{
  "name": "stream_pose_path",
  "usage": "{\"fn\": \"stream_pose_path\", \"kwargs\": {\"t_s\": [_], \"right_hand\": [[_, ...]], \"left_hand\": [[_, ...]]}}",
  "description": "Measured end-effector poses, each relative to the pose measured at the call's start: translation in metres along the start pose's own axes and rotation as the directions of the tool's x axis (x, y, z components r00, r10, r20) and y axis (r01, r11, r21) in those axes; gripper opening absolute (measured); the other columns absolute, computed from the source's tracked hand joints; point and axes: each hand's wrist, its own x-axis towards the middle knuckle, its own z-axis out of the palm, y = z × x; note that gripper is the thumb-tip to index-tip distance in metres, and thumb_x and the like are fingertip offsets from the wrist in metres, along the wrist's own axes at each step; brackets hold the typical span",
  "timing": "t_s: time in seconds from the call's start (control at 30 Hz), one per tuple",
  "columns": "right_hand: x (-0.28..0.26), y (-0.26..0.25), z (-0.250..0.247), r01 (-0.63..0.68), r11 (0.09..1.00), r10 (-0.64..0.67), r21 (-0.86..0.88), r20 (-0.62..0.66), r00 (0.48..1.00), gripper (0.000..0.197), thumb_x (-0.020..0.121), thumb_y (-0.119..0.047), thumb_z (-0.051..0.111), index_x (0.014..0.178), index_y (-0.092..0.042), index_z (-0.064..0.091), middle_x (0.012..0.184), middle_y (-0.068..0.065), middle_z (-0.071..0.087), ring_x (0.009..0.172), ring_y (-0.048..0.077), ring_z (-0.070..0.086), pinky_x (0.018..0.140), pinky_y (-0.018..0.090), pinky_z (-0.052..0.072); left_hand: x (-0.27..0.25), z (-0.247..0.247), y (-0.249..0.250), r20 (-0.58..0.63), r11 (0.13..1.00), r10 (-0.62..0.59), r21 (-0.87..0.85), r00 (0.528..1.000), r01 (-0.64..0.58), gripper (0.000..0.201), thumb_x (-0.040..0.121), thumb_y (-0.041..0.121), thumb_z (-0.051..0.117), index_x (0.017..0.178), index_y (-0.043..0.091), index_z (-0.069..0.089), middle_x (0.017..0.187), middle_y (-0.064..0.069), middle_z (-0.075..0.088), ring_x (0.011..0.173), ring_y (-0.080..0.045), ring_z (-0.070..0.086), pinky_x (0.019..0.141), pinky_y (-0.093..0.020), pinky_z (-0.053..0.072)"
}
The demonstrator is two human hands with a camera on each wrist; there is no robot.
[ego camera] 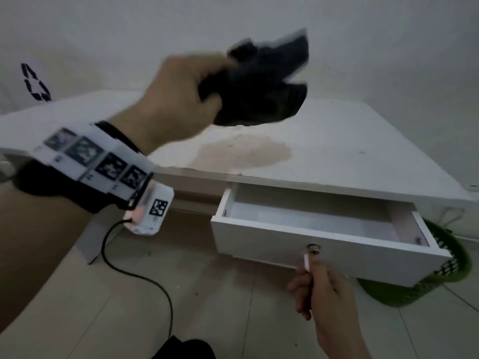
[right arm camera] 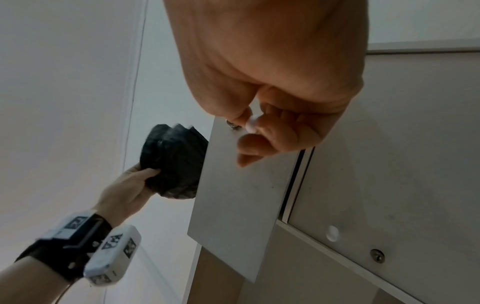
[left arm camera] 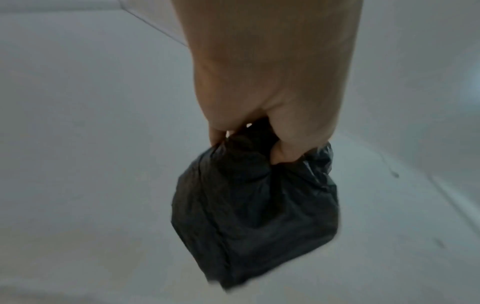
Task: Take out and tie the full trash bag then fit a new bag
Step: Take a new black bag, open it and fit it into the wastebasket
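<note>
Beneath the desk, green basket

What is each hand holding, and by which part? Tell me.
The left hand grips a bunched black trash bag by its gathered top. The right hand pinches the small white knob on the open drawer front.

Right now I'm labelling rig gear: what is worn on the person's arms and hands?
The left wrist wears a black strap with a white band of square black-and-white markers, a white marker-tagged box beneath, and a black cable. Both forearms are sleeveless. The right hand wears nothing visible.
</note>
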Motion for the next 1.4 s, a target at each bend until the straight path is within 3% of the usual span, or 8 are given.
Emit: {"fn": "stream_pose_path", "kwargs": {"t_s": [0.07,0.17,0.47,0.73,0.9,1.1,1.27,1.4], "right_hand": [[0.005,-0.007,0.005,0.008,1.000,-0.008,-0.001,-0.008,1.000,0.043,0.102,-0.027,0.049,0.082,0.009,0.063,0.056,0.018,0.066,0.033,0.021,0.042,0.041,0.026,0.030],[0.021,-0.018,0.016,-0.002,1.000,0.002,0.000,-0.023,1.000,0.041,0.102,-0.031,0.048,0.084,0.002,0.064,0.057,0.013,0.067,0.037,0.020,0.043,0.039,0.023,0.030],[0.118,-0.048,0.047,0.011,0.999,-0.005,0.045,-0.129,0.992,0.031,0.101,-0.025,0.046,0.079,-0.007,0.059,0.063,0.013,0.065,0.033,0.018,0.040,0.040,0.024,0.028],[0.136,-0.041,0.046,0.041,0.998,-0.037,0.040,-0.098,0.995,0.033,0.102,-0.027,0.040,0.087,-0.006,0.061,0.074,0.019,0.070,0.035,0.020,0.044,0.039,0.023,0.030],[0.100,-0.015,0.028,-0.066,0.991,0.060,-0.114,-0.059,0.996,0.056,0.099,-0.060,0.037,0.100,-0.011,0.064,0.080,0.012,0.075,0.047,0.021,0.055,0.041,0.026,0.038],[0.001,-0.063,-0.020,-0.276,0.874,0.273,-0.400,-0.066,0.960,0.030,0.101,-0.033,0.050,0.094,-0.008,0.066,0.080,0.013,0.074,0.052,0.022,0.059,0.046,0.029,0.041],[-0.107,-0.129,-0.082,-0.523,0.646,0.532,-0.556,-0.164,0.831,0.030,0.098,-0.034,0.054,0.088,-0.009,0.066,0.075,0.007,0.073,0.052,0.018,0.061,0.047,0.027,0.045],[-0.182,-0.140,-0.160,-0.779,0.398,0.741,-0.484,-0.331,0.584,0.033,0.098,-0.034,0.053,0.098,-0.004,0.064,0.080,0.014,0.074,0.051,0.022,0.060,0.048,0.025,0.044]], "left_hand": [[-0.012,0.028,-0.012,0.246,0.991,-0.069,0.126,0.967,0.039,0.047,0.078,0.008,0.050,0.118,0.022,0.069,0.106,-0.009,0.070,0.099,-0.029,0.064,0.088,-0.033,0.048],[-0.033,0.063,-0.026,0.567,0.968,-0.231,0.215,0.790,0.129,0.050,0.087,0.006,0.050,0.130,0.028,0.063,0.128,-0.003,0.061,0.117,-0.029,0.056,0.100,-0.037,0.044],[-0.037,0.068,-0.036,0.560,0.971,-0.220,0.200,0.799,0.127,0.056,0.089,0.006,0.047,0.140,0.030,0.053,0.135,0.000,0.053,0.122,-0.026,0.051,0.107,-0.041,0.041],[-0.037,0.071,-0.042,0.530,0.965,-0.222,0.238,0.818,0.108,0.056,0.091,0.008,0.047,0.143,0.029,0.049,0.143,0.000,0.049,0.128,-0.028,0.048,0.112,-0.041,0.037],[-0.045,0.074,-0.045,0.500,0.981,-0.195,0.096,0.844,0.169,0.055,0.088,0.005,0.048,0.139,0.024,0.054,0.139,-0.008,0.053,0.125,-0.031,0.051,0.107,-0.040,0.041],[-0.052,0.049,-0.026,0.585,0.936,-0.306,0.042,0.751,0.349,0.050,0.081,0.015,0.047,0.129,0.011,0.061,0.120,-0.014,0.060,0.106,-0.037,0.058,0.084,-0.046,0.054],[-0.087,-0.006,0.045,0.633,0.846,-0.331,-0.130,0.700,0.517,0.047,0.082,0.022,0.041,0.116,0.005,0.069,0.112,-0.017,0.069,0.100,-0.036,0.065,0.084,-0.048,0.057],[-0.074,-0.014,0.151,0.844,0.721,-0.155,-0.259,0.513,0.643,0.047,0.087,0.012,0.046,0.131,0.016,0.062,0.128,-0.010,0.064,0.110,-0.032,0.061,0.096,-0.033,0.050]]}}
